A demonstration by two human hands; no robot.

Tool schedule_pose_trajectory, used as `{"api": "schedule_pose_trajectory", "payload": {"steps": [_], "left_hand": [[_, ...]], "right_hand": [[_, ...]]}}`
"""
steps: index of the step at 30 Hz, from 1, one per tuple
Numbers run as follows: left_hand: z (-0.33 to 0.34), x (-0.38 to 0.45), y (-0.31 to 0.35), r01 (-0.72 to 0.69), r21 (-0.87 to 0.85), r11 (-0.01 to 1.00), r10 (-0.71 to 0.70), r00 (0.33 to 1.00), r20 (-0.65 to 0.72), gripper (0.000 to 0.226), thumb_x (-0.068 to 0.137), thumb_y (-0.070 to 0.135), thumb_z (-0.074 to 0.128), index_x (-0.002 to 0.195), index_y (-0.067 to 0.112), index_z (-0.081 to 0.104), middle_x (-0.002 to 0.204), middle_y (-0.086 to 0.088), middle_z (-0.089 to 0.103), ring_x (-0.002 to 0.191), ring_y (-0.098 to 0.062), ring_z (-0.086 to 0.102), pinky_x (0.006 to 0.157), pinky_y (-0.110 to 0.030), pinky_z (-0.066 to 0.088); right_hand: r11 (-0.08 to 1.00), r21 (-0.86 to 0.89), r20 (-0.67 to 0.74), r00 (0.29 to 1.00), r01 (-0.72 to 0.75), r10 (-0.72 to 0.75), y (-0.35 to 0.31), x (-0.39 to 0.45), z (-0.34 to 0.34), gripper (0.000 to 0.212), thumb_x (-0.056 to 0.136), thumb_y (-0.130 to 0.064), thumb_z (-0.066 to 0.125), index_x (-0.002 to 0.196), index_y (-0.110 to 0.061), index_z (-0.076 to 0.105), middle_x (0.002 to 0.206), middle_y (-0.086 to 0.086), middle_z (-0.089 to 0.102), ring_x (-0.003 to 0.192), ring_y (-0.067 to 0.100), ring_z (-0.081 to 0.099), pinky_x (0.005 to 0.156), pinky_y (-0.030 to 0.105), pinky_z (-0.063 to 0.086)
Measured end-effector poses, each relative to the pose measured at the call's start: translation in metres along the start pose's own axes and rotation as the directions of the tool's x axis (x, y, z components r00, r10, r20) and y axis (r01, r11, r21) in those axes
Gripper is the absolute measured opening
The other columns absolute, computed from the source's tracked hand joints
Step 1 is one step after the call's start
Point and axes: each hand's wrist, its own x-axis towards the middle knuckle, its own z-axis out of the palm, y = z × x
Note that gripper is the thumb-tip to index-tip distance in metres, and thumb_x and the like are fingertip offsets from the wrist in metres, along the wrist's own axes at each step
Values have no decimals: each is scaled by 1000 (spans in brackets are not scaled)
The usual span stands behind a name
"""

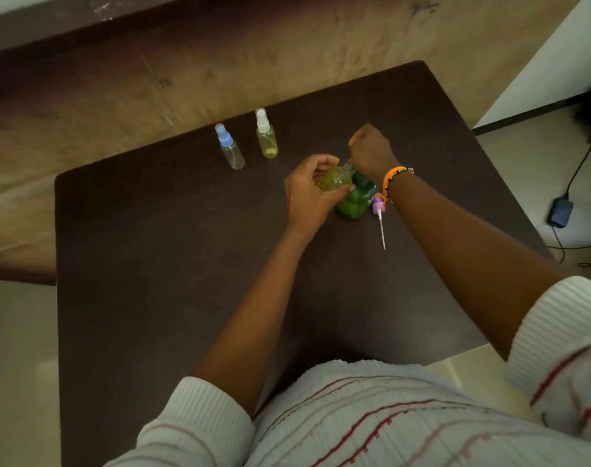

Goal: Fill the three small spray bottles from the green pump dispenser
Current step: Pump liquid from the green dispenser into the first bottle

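The green pump dispenser (354,202) stands near the middle of the dark table (186,264). My left hand (307,193) holds a small spray bottle (334,178) with yellow-green liquid, tilted against the dispenser's top. My right hand (371,150) is closed over the pump head, which it hides. A purple spray cap with its dip tube (380,214) lies beside the dispenser. Farther back stand a blue-capped bottle (230,148), clear inside, and a white-capped bottle (266,134) holding yellow liquid.
The table's far edge runs just behind the two standing bottles. A tan, stained surface (220,62) lies beyond it. On the floor to the right sit a black adapter (560,212) and its cable.
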Motion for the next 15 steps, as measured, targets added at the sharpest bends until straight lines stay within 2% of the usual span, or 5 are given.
{"api": "schedule_pose_trajectory", "payload": {"steps": [4,11,15], "left_hand": [[0,-1,2,-3,-9,1000,3,1000,2,45,58,8,86,97,7,65,94,-1,66,83,-8,62,78,-28,55],[3,-4,-1,14,-1,1000,-14,1000,-2,46,58,8,86,99,6,65,94,1,65,82,-1,61,78,-22,54],[1,-4,-2,8,-3,1000,-8,1000,-13,45,58,8,86,98,6,66,94,1,66,83,-1,61,78,-20,53]], "right_hand": [[999,-51,94,995,-15,20,4,3,-1,37,96,-5,35,129,4,52,134,23,52,125,35,50,97,33,42],[1000,-22,-26,999,20,-21,6,0,1,32,94,-12,37,118,-4,56,129,20,56,119,35,52,91,32,41],[998,-66,26,1000,4,-2,3,0,2,35,95,-13,37,123,-2,54,132,21,54,121,37,50,94,34,41]]}}
